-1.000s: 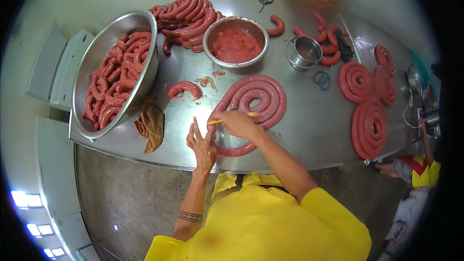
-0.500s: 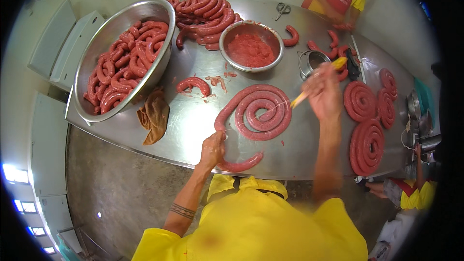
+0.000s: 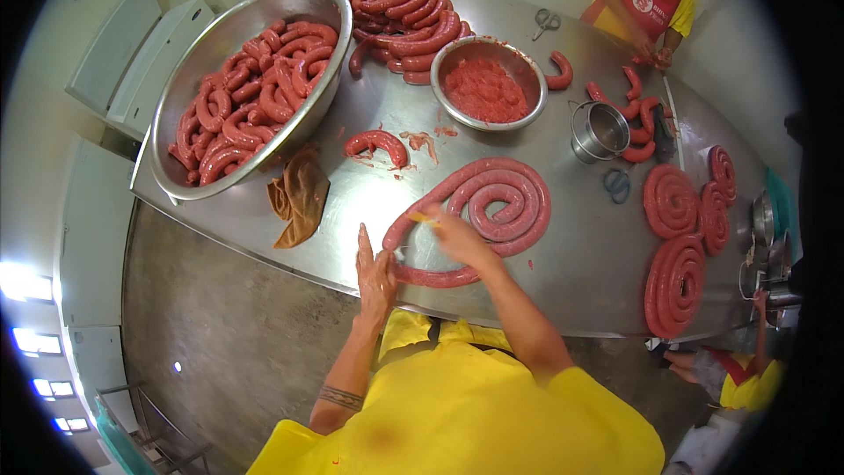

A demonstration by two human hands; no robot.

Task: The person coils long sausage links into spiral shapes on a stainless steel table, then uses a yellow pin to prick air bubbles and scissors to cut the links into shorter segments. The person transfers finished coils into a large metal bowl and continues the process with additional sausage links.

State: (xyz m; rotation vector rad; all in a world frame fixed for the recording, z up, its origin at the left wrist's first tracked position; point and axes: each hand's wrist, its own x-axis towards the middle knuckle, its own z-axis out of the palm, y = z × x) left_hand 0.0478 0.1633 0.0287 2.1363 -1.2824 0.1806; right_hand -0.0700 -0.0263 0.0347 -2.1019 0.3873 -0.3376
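A long raw sausage [image 3: 519, 171] lies in a spiral on the steel table, its outer length bending round toward me. At that bend, my left hand [image 3: 376, 280] has its lower fingers curled on the sausage while one finger points up. My right hand [image 3: 459, 239] is closed on a thin yellow stick [image 3: 425, 218], just right of the left hand and over the sausage. A bit of white string [image 3: 403, 249] shows between the hands. Part of the spiral is hidden under my right hand and forearm.
A large steel basin [image 3: 338, 62] of sausages stands left, beside a brown cloth [image 3: 299, 198]. Sausages are piled [image 3: 413, 13] behind a bowl [image 3: 538, 105] of red meat. A steel pot [image 3: 600, 132], scissors [image 3: 617, 183] and coiled sausages [image 3: 673, 286] lie right; a co-worker [image 3: 646, 0] stands far right.
My right hand has swung left and nearer with the yellow stick, down to my left hand. The string no longer stretches across the spiral. My left hand has raised one finger.
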